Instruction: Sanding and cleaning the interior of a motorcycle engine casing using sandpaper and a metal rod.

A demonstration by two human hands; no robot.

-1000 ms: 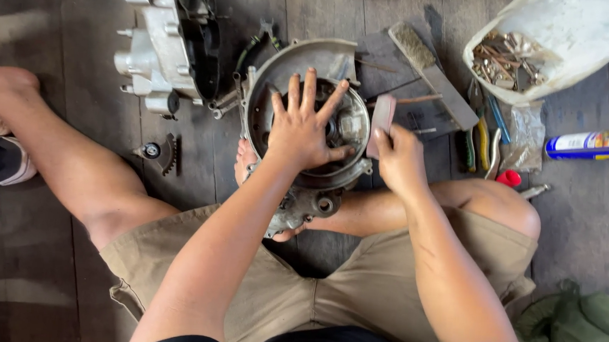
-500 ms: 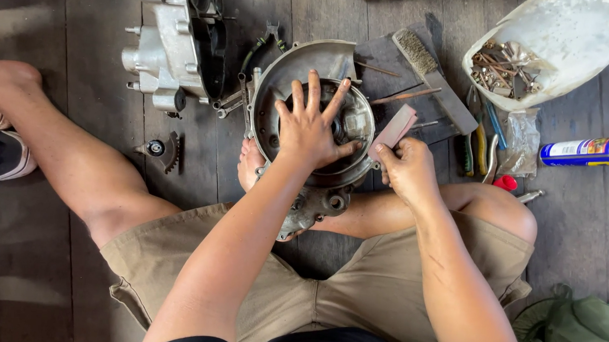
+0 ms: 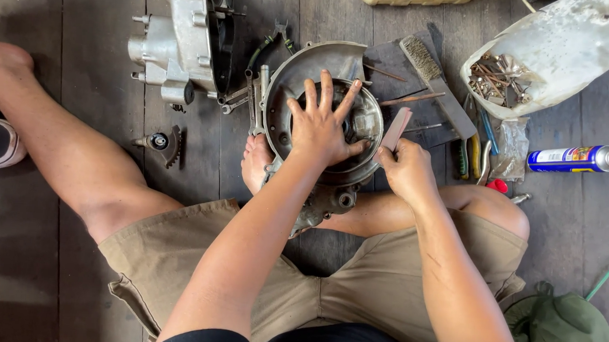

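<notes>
On the round engine cover [image 3: 303,72], left hand [image 3: 321,126] splayed flat; right hand [image 3: 409,172] clenched around pink strip [image 3: 396,129] at its rim

I see a dark wooden plank floor [image 3: 45,261] running top to bottom, worn and stained, lit by daylight

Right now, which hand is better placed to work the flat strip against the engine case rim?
Right hand: it grips the flat strip at the engine case rim. Left hand is spread flat, bracing the case.
</notes>
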